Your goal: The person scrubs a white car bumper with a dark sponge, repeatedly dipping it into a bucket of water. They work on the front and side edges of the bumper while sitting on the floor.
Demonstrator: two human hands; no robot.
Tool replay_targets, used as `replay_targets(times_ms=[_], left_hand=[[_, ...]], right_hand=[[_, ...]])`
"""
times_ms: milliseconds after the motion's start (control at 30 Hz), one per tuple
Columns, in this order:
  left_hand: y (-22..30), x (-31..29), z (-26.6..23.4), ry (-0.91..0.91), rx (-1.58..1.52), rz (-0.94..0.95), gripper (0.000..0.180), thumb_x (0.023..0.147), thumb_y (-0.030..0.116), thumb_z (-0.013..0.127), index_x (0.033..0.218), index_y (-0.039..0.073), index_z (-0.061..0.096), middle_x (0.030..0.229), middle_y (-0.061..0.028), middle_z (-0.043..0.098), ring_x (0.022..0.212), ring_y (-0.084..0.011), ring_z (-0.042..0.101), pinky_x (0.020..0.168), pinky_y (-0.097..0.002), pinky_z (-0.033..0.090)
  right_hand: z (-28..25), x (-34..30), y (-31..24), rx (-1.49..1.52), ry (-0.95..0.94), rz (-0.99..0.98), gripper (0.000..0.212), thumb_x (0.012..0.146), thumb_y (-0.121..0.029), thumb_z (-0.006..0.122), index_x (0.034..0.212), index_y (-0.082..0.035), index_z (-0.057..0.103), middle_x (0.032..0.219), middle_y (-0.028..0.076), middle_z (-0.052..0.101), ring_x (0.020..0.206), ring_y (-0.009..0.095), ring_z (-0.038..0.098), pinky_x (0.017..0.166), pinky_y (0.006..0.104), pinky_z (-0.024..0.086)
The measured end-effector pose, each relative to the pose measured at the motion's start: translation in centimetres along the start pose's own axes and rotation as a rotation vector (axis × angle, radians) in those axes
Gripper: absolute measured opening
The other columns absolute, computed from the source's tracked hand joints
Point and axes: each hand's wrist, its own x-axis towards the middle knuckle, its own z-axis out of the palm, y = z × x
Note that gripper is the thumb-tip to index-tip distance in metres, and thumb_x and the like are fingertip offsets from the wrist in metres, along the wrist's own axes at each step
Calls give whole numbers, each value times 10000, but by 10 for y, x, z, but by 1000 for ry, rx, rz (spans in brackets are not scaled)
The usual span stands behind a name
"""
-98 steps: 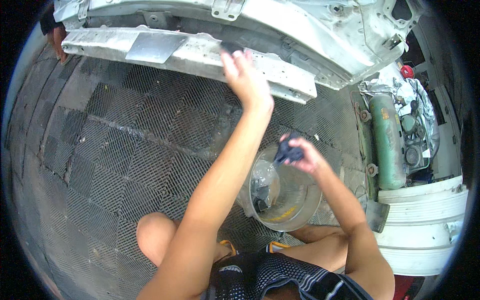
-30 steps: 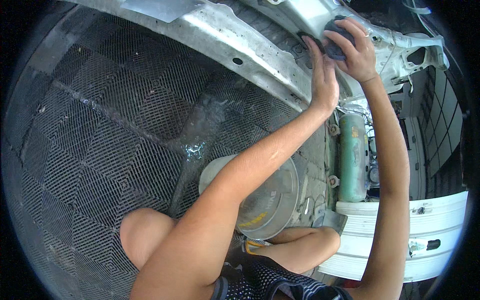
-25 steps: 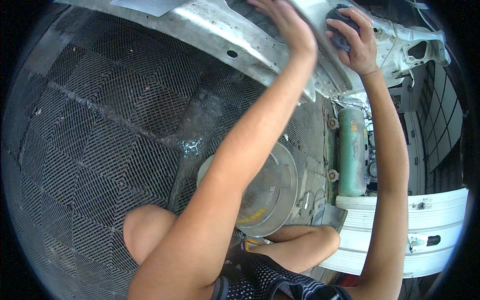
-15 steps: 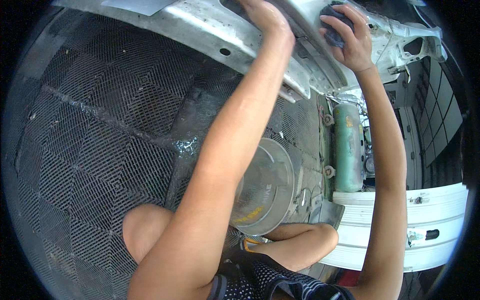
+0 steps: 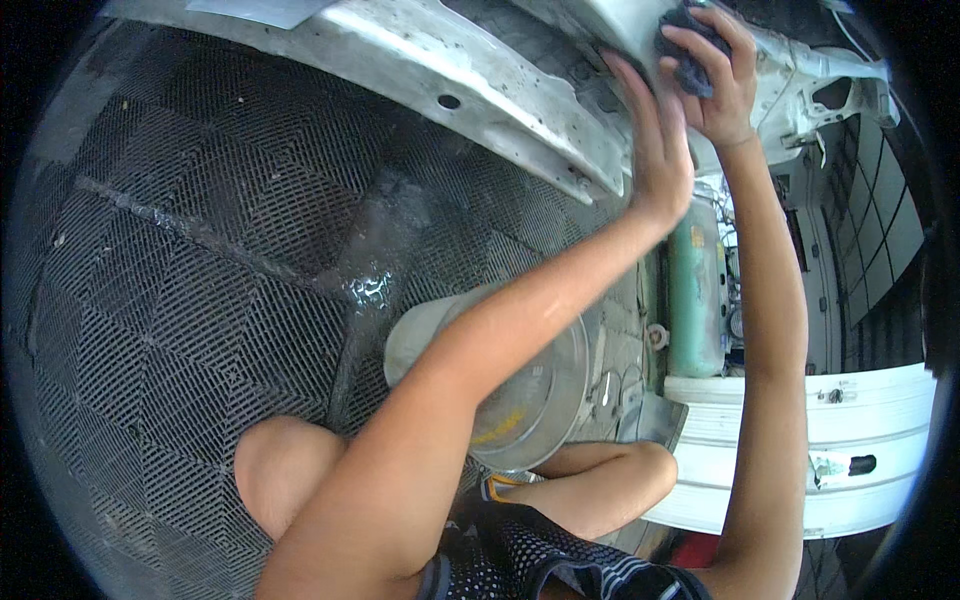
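At the top, my right hand (image 5: 728, 95) is curled around a dark grey scouring pad (image 5: 690, 50) and holds it against a bare whitish metal car body panel (image 5: 625, 25). My left hand (image 5: 658, 155) is beside it, just to the left. Its fingers are stretched out and lie against the same panel, slightly blurred, with nothing seen in them. A pale metal sill with a round hole (image 5: 520, 125) runs from the upper left towards my hands. Below my left forearm stands a clear plastic bucket (image 5: 570, 350), partly hidden by the arm.
Black ribbed floor tiles (image 5: 180, 300) spread at the left, with a wet streak (image 5: 372, 285) across them. A green cylindrical tank (image 5: 695, 300) lies right of the bucket. Nearer me at the right is a white ribbed panel (image 5: 870, 430). My bent knees flank the bucket.
My left hand has moved right and down along the car body, to beside my right hand. The right hand has shifted slightly right with the pad. More of the bucket shows.
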Motion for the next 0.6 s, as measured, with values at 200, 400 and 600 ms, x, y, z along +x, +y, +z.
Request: replay_targets(times_ms=[200,400,600], left_hand=[[32,92,-52,155,90,-44,695,1118,431,319,1547,-113,270,1647,-328,223,1556,-411,179,1283,-447,87],[-2,35,-64,-173,378,191,770,1052,266,387,1616,-71,-14,1681,-336,-19,1566,-492,-10,1266,-564,18],[23,87,-70,-27,203,177,803,972,152,419,1598,-110,-9,1677,-344,-21,1573,-462,-46,1284,-504,-8]], right_hand=[[1,-5,0,-36,19,-12,356,835,-187,800,1170,-131,696,1270,157,597,1140,347,617,944,440,517],[-1,1,-6,2,-6,-2,412,836,-192,810,1228,-161,689,1302,138,591,1182,358,605,998,453,503],[-2,-4,-4,-12,-23,9,394,859,-201,790,1235,-154,683,1320,152,578,1206,354,587,1019,455,486]])
